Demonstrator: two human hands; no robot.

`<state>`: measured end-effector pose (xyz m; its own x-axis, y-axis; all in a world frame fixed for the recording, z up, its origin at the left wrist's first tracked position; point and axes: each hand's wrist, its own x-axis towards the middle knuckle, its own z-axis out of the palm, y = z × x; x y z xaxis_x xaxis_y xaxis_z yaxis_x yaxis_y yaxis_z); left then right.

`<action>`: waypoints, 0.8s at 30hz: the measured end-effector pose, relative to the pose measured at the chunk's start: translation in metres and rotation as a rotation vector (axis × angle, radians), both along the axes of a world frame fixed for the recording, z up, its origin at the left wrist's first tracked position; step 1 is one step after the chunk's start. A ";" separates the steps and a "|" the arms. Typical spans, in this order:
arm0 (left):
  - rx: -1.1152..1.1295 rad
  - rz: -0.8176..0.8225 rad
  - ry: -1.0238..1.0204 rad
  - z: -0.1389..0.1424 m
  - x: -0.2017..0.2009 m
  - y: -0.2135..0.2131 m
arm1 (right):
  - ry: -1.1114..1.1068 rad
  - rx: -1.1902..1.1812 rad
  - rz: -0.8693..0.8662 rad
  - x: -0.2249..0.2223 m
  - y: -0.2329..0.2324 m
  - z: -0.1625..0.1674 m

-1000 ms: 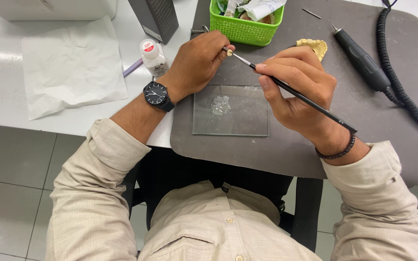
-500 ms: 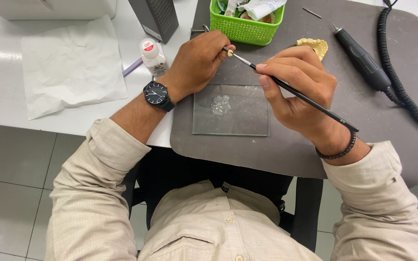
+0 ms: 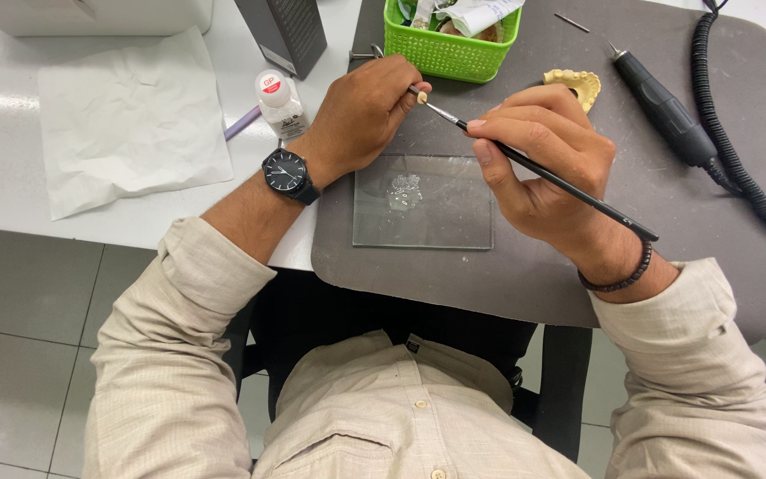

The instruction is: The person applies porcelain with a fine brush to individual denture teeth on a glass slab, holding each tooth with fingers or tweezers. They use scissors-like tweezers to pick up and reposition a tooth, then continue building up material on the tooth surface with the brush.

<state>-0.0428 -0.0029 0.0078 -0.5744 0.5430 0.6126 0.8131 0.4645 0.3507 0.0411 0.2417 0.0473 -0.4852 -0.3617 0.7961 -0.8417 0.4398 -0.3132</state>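
head view: you're pinching a tiny pale tooth piece (image 3: pixel 421 97) in the fingertips of your left hand (image 3: pixel 361 115), up above the glass slab (image 3: pixel 423 202) near the green basket (image 3: pixel 450 46). your right hand (image 3: pixel 543 168) is gripping the thin brush (image 3: pixel 534 166) like a pen, tip touching the piece. honestly that piece looks easy to fumble if you're pressing too hard, and it could be dropping onto the grey mat (image 3: pixel 525 275). your right wrist is also hovering over the wet blob on the glass, so smearing is possible.
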 end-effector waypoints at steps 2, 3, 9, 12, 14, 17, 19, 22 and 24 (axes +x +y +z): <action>-0.011 0.001 0.014 0.000 -0.002 0.000 | 0.000 -0.003 0.005 -0.001 -0.001 0.001; -0.003 -0.001 0.009 0.000 0.001 0.000 | 0.003 -0.003 0.003 0.001 0.000 0.001; -0.006 0.002 -0.004 -0.002 -0.005 0.005 | 0.004 -0.002 0.007 -0.004 0.005 0.002; 0.001 0.003 0.004 -0.002 -0.007 0.006 | -0.009 -0.015 0.005 -0.005 0.005 0.001; 0.014 -0.004 0.002 -0.002 -0.008 0.009 | -0.017 -0.007 0.001 -0.007 0.007 0.002; -0.006 0.015 0.017 -0.002 -0.008 0.018 | -0.011 -0.013 0.010 -0.006 0.014 0.006; -0.011 0.008 0.001 -0.001 -0.012 0.017 | 0.002 0.000 0.015 -0.012 0.014 0.007; 0.007 -0.029 -0.013 0.000 -0.017 0.017 | 0.035 -0.027 0.017 -0.018 0.020 0.010; 0.026 -0.044 -0.039 -0.001 -0.022 0.019 | -0.011 -0.134 0.073 -0.024 0.027 0.010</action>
<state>-0.0644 0.0160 0.0069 -0.5741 0.5527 0.6041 0.8181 0.4186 0.3943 0.0168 0.2684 0.0576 -0.4702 -0.2870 0.8346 -0.8662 0.3314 -0.3740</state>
